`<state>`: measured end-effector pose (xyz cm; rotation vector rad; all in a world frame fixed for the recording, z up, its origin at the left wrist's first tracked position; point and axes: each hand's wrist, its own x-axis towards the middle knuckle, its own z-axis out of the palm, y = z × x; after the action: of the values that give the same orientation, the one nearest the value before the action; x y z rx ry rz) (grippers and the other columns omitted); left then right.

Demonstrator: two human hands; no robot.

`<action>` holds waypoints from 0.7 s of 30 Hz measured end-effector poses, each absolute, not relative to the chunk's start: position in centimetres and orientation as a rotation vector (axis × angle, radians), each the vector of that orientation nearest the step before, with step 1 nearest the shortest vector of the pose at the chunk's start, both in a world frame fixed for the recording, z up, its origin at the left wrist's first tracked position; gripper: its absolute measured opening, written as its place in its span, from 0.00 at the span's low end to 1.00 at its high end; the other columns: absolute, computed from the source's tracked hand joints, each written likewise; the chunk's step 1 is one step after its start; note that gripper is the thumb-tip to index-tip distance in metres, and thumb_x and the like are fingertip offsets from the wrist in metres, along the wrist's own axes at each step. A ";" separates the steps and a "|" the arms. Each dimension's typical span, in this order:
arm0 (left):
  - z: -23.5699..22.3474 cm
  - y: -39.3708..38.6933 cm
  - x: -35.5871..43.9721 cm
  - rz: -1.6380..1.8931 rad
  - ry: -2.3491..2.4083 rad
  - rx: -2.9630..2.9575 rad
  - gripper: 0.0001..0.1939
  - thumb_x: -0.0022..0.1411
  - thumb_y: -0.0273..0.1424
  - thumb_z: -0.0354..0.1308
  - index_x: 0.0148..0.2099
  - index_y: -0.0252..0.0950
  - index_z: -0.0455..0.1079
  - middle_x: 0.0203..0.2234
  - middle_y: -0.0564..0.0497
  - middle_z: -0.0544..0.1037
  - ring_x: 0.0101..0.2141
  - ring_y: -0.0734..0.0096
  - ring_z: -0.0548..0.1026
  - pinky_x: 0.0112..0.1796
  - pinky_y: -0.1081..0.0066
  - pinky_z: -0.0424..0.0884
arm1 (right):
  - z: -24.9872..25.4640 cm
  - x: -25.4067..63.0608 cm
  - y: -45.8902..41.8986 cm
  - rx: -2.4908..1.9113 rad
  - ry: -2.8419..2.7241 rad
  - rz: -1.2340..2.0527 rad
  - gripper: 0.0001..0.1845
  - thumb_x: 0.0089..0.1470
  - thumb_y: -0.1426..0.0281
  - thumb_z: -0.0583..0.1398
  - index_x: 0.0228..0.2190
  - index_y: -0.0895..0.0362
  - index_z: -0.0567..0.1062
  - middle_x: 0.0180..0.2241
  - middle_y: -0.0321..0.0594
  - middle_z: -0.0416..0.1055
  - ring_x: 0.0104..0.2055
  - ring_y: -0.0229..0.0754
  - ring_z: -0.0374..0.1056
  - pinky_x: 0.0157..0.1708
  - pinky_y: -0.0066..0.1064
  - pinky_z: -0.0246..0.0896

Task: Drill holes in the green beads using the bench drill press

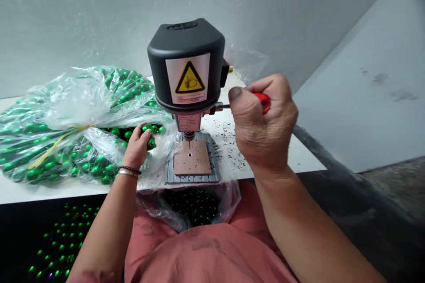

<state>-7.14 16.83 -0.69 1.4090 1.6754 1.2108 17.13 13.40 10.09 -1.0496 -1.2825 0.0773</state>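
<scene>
**Lap:** a pink shirt (202, 247) covers the person's lap, and a clear plastic bag (229, 199) holding green beads lies against it, just below the near edge of the surface.

**Lower left:** loose green beads (56, 243) sit in the dark below that edge; what holds them is too dim to tell.

**Left grip:** the left hand (136, 146) is curled narrow around a shiny green bead (146, 128), and another bead (151, 143) shows at the fingers. Two bracelets (129, 171) circle the wrist.

**Right grip:** the right hand (264, 121) is a tight fist around a red handle (264, 102).

**Lever:** a metal shaft (223, 106) runs almost level from the fist, its long axis pointing left into the side of the drill head.

**Bead position:** the held beads are just left of the spindle, above and apart from the plate.

**Drill:** a small bench drill press has a black motor housing (186, 64) with a yellow warning label (189, 80). Its spindle (188, 135) points straight down at the plate.

**Base:** a tan plate (191, 158) with a small central hole sits in a grey ribbed base (170, 172).

**Surface:** the white surface (307, 161) is scattered with black shavings (229, 146) right of the drill.

**Far left:** a large clear bag (76, 101), tied with yellow string (59, 139), is packed with green beads (43, 166).

**Behind:** a grey wall (133, 9) rises beyond the surface.
</scene>
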 end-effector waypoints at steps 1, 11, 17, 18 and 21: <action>0.0 16.0 -6.7 1.232 1.495 1.229 0.25 0.60 0.39 0.45 0.58 0.39 0.55 0.43 0.45 0.72 0.34 0.69 0.74 0.32 0.67 0.72 | 10.1 17.1 13.4 -1.051 -1.280 0.080 0.15 0.50 0.59 0.57 0.23 0.56 0.62 0.17 0.27 0.53 0.20 0.26 0.47 0.19 0.23 0.48; 0.4 10.8 -2.5 1.145 0.989 0.493 0.21 0.50 0.24 0.58 0.48 0.35 0.63 0.30 0.50 0.72 0.27 0.75 0.73 0.26 0.76 0.69 | 9.8 17.1 13.0 -1.018 -1.294 0.153 0.13 0.51 0.61 0.56 0.24 0.56 0.61 0.19 0.28 0.53 0.21 0.26 0.47 0.22 0.22 0.50; 0.0 10.2 -1.4 1.057 1.314 0.875 0.21 0.50 0.34 0.62 0.47 0.35 0.65 0.26 0.54 0.73 0.22 0.77 0.72 0.22 0.77 0.64 | 9.8 17.1 12.9 -1.024 -1.316 0.157 0.14 0.51 0.60 0.56 0.24 0.56 0.60 0.19 0.28 0.54 0.21 0.26 0.48 0.22 0.22 0.49; -0.1 10.2 -1.3 1.022 1.381 0.970 0.21 0.51 0.35 0.61 0.46 0.35 0.65 0.23 0.55 0.72 0.22 0.77 0.71 0.23 0.78 0.63 | 9.9 17.2 13.0 -1.026 -1.322 0.159 0.14 0.51 0.60 0.55 0.24 0.56 0.60 0.19 0.28 0.53 0.21 0.26 0.47 0.22 0.22 0.49; -0.5 10.7 -0.8 0.912 1.511 1.226 0.18 0.52 0.38 0.59 0.43 0.34 0.64 0.19 0.57 0.71 0.21 0.77 0.70 0.23 0.78 0.62 | 10.7 17.3 13.3 -1.045 -1.336 0.164 0.16 0.51 0.59 0.54 0.22 0.56 0.58 0.18 0.27 0.51 0.20 0.26 0.46 0.23 0.22 0.48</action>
<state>-0.83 10.68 -0.47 1.2258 1.5107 0.9118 17.29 13.31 10.73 -1.0445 -1.3365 0.1635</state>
